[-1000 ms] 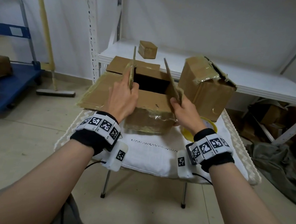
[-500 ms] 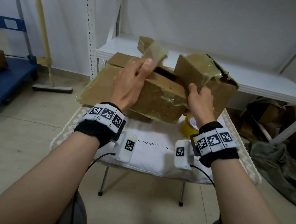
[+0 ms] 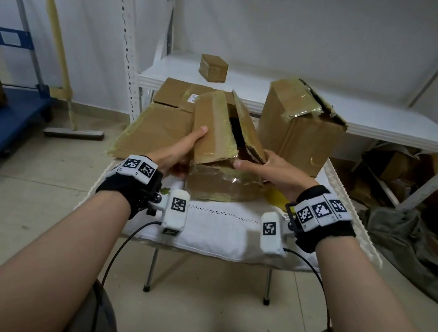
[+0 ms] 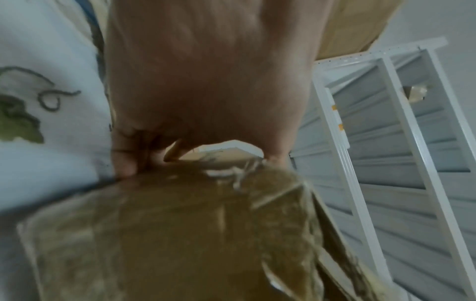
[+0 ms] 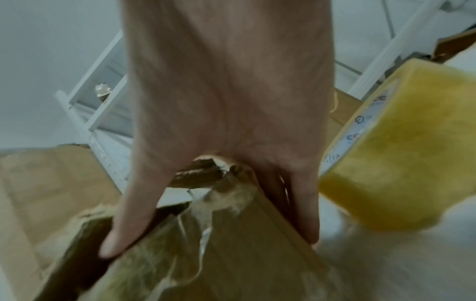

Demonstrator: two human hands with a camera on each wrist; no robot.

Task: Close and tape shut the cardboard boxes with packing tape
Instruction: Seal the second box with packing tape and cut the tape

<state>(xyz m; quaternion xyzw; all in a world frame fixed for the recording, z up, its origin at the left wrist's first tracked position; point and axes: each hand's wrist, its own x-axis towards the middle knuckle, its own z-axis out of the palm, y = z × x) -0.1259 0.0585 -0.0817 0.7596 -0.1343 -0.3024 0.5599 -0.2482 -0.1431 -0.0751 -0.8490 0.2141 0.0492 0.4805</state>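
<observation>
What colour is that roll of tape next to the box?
Yellow. The tape roll shows best in the right wrist view, beside the box.

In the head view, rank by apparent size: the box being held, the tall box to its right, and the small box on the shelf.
1. Tall box and held box: look alike; the held one is nearer, so unranked.
2. Small box: smallest, though farthest away.

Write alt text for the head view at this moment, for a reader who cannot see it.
Two hands hold a worn cardboard box on a small cloth-covered table: the left hand grips one top flap, the right hand the other, with a dark gap between the flaps. A taller box stands to the right, and a yellow tape roll peeks out by the right wrist.
</observation>
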